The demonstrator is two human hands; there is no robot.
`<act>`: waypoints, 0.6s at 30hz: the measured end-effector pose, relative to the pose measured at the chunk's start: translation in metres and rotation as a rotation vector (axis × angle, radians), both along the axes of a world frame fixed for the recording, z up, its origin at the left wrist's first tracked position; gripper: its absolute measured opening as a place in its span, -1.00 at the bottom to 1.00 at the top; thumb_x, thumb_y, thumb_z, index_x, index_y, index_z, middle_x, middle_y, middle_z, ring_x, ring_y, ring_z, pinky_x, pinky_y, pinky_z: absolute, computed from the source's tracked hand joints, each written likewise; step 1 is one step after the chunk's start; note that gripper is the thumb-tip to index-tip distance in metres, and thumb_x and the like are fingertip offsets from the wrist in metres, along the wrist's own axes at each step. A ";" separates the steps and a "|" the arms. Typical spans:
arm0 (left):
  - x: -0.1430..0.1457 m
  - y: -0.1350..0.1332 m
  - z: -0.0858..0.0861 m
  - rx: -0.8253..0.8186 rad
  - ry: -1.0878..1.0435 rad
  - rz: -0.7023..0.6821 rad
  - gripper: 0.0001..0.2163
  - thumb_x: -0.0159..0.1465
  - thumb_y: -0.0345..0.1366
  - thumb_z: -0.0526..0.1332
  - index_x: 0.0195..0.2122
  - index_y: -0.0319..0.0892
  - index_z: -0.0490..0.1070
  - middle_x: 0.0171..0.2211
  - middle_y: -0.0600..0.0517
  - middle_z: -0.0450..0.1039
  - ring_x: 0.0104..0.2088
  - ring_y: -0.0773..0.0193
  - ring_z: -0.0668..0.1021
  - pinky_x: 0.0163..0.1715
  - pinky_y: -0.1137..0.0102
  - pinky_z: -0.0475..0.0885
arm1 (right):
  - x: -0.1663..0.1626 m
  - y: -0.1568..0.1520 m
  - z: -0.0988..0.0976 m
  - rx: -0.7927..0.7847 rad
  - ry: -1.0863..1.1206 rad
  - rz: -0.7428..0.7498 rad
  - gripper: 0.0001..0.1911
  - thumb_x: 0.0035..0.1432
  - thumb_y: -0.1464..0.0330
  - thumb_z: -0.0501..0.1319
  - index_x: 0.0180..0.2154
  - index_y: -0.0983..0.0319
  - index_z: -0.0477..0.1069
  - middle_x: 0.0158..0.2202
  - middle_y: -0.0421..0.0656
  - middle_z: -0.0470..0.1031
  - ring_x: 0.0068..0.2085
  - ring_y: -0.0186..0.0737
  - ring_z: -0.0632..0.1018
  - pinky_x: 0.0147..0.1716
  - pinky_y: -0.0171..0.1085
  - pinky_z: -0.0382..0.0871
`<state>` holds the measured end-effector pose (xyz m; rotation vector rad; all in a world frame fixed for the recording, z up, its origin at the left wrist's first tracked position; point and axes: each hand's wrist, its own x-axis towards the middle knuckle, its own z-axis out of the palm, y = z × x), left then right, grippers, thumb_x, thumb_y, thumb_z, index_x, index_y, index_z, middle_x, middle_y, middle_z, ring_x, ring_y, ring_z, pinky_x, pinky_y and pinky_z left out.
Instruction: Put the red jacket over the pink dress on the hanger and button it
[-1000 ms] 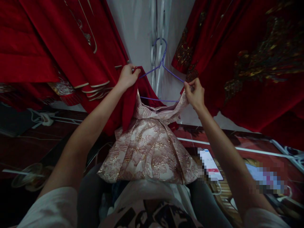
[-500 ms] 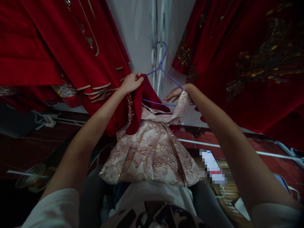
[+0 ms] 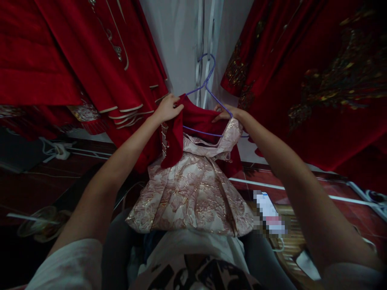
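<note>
While 2 hands (image 3: pixel 169 108) (image 3: pixel 229 112) grip a red garment (image 3: pixel 198 114), text on the phone (image 3: pixel 268 207) is unreadable.

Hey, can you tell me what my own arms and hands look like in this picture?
Your left hand and right hand are bare, without gloves, and no watch or bracelet shows on either wrist. The forearms are uncovered too. Both the left sleeve and the right sleeve are short, loose and pale, with no markings visible on them.
</note>
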<state>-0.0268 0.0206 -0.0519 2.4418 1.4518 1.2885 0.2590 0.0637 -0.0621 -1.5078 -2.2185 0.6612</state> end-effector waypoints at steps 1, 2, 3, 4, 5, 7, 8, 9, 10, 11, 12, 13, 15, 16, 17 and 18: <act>0.001 0.000 -0.003 0.034 0.026 0.011 -0.90 0.13 -0.35 0.21 -0.52 -0.19 0.37 -0.39 -0.02 0.36 -0.17 0.12 0.46 -0.04 0.23 0.31 | 0.003 -0.002 0.001 0.180 -0.005 -0.076 -0.64 -0.18 0.24 0.43 -0.31 0.22 0.42 -0.40 -0.16 0.48 -0.34 -0.12 0.50 -0.36 -0.23 0.36; 0.002 0.001 -0.005 0.061 0.046 0.024 -0.90 0.16 -0.33 0.19 -0.49 -0.18 0.38 -0.37 -0.03 0.37 -0.16 0.12 0.46 -0.03 0.22 0.31 | 0.007 -0.005 0.002 0.339 -0.013 -0.156 -0.65 -0.13 0.24 0.41 -0.28 0.22 0.41 -0.35 -0.13 0.48 -0.30 -0.10 0.50 -0.32 -0.22 0.35; 0.002 0.001 -0.007 0.080 0.064 0.038 -0.89 0.19 -0.32 0.17 -0.47 -0.18 0.39 -0.35 -0.04 0.38 -0.16 0.13 0.46 -0.04 0.21 0.32 | 0.013 -0.009 0.003 0.462 -0.025 -0.230 -0.68 -0.07 0.26 0.37 -0.25 0.22 0.40 -0.31 -0.10 0.49 -0.26 -0.08 0.49 -0.29 -0.20 0.33; 0.002 0.002 -0.008 0.091 0.077 0.052 -0.88 0.21 -0.32 0.14 -0.45 -0.18 0.40 -0.35 -0.04 0.38 -0.17 0.13 0.46 -0.05 0.21 0.32 | 0.020 -0.015 0.004 0.542 -0.043 -0.295 -0.72 -0.01 0.30 0.32 -0.23 0.22 0.39 -0.28 -0.07 0.49 -0.23 -0.08 0.49 -0.26 -0.19 0.31; 0.002 0.002 -0.009 0.095 0.088 0.064 -0.87 0.23 -0.31 0.13 -0.44 -0.18 0.40 -0.35 -0.04 0.38 -0.17 0.14 0.47 -0.06 0.22 0.33 | 0.028 -0.022 0.005 0.589 -0.065 -0.348 -0.76 0.02 0.35 0.27 -0.21 0.22 0.39 -0.26 -0.05 0.48 -0.23 -0.09 0.48 -0.25 -0.19 0.28; 0.002 0.003 -0.010 0.094 0.102 0.080 -0.85 0.25 -0.30 0.11 -0.42 -0.19 0.41 -0.35 -0.05 0.39 -0.18 0.14 0.48 -0.07 0.22 0.34 | 0.047 -0.036 0.006 0.617 -0.117 -0.427 -0.73 0.02 0.50 0.19 -0.17 0.22 0.38 -0.25 -0.04 0.48 -0.26 -0.15 0.45 -0.28 -0.22 0.23; 0.002 0.003 -0.010 0.092 0.108 0.084 -0.84 0.25 -0.30 0.11 -0.40 -0.19 0.42 -0.34 -0.05 0.39 -0.18 0.13 0.48 -0.07 0.21 0.33 | 0.058 -0.043 0.007 0.618 -0.142 -0.453 -0.67 -0.02 0.56 0.16 -0.16 0.23 0.38 -0.24 -0.03 0.48 -0.28 -0.19 0.44 -0.30 -0.23 0.20; 0.003 0.003 -0.011 0.090 0.114 0.085 -0.84 0.26 -0.29 0.11 -0.39 -0.20 0.42 -0.33 -0.06 0.40 -0.17 0.12 0.48 -0.06 0.21 0.33 | 0.069 -0.049 0.009 0.610 -0.159 -0.475 -0.61 -0.06 0.60 0.15 -0.14 0.24 0.39 -0.22 -0.01 0.48 -0.29 -0.21 0.42 -0.33 -0.24 0.18; 0.004 0.003 -0.011 0.090 0.121 0.085 -0.83 0.26 -0.27 0.10 -0.37 -0.20 0.43 -0.32 -0.07 0.40 -0.15 0.11 0.48 -0.05 0.20 0.33 | 0.079 -0.054 0.010 0.598 -0.172 -0.496 -0.58 -0.09 0.62 0.14 -0.13 0.26 0.39 -0.20 0.01 0.48 -0.30 -0.23 0.41 -0.35 -0.25 0.17; 0.005 0.002 -0.012 0.092 0.127 0.084 -0.82 0.27 -0.25 0.10 -0.35 -0.20 0.44 -0.31 -0.08 0.41 -0.14 0.10 0.48 -0.05 0.19 0.33 | 0.088 -0.059 0.012 0.589 -0.187 -0.504 -0.58 -0.10 0.63 0.14 -0.14 0.27 0.40 -0.19 0.02 0.47 -0.31 -0.25 0.41 -0.36 -0.26 0.17; 0.007 0.002 -0.014 0.095 0.134 0.082 -0.81 0.28 -0.23 0.09 -0.33 -0.20 0.44 -0.30 -0.08 0.41 -0.13 0.10 0.48 -0.04 0.19 0.33 | 0.096 -0.063 0.015 0.583 -0.205 -0.496 -0.58 -0.11 0.64 0.14 -0.15 0.29 0.41 -0.18 0.03 0.47 -0.31 -0.25 0.40 -0.35 -0.26 0.17; 0.009 0.001 -0.015 0.101 0.140 0.079 -0.79 0.28 -0.21 0.09 -0.32 -0.20 0.44 -0.28 -0.08 0.41 -0.12 0.09 0.48 -0.03 0.18 0.33 | 0.102 -0.066 0.017 0.571 -0.225 -0.470 -0.59 -0.13 0.64 0.16 -0.17 0.29 0.43 -0.20 0.03 0.47 -0.31 -0.26 0.40 -0.35 -0.26 0.18; 0.011 -0.001 -0.018 0.120 0.150 0.076 -0.76 0.30 -0.17 0.07 -0.30 -0.19 0.44 -0.27 -0.09 0.42 -0.10 0.09 0.47 -0.02 0.18 0.34 | 0.106 -0.074 0.024 0.517 -0.254 -0.381 -0.62 -0.15 0.65 0.19 -0.22 0.29 0.46 -0.26 0.00 0.50 -0.33 -0.27 0.41 -0.33 -0.26 0.21; 0.012 -0.002 -0.019 0.132 0.155 0.076 -0.75 0.31 -0.16 0.06 -0.29 -0.19 0.44 -0.25 -0.09 0.42 -0.10 0.09 0.47 -0.01 0.19 0.34 | 0.106 -0.077 0.027 0.476 -0.253 -0.341 -0.64 -0.15 0.65 0.22 -0.24 0.29 0.47 -0.30 -0.01 0.51 -0.34 -0.27 0.42 -0.33 -0.26 0.22; 0.012 -0.004 -0.020 0.146 0.163 0.078 -0.74 0.31 -0.14 0.06 -0.29 -0.20 0.44 -0.23 -0.10 0.42 -0.08 0.10 0.46 0.00 0.19 0.34 | 0.104 -0.081 0.029 0.428 -0.240 -0.309 -0.66 -0.15 0.63 0.25 -0.25 0.30 0.48 -0.33 -0.03 0.52 -0.36 -0.28 0.43 -0.32 -0.26 0.24; 0.011 -0.006 -0.021 0.161 0.173 0.084 -0.72 0.32 -0.13 0.05 -0.28 -0.20 0.44 -0.21 -0.10 0.41 -0.07 0.09 0.46 0.01 0.19 0.34 | 0.100 -0.085 0.031 0.382 -0.212 -0.285 -0.68 -0.15 0.62 0.28 -0.26 0.31 0.49 -0.35 -0.04 0.53 -0.37 -0.28 0.44 -0.31 -0.26 0.26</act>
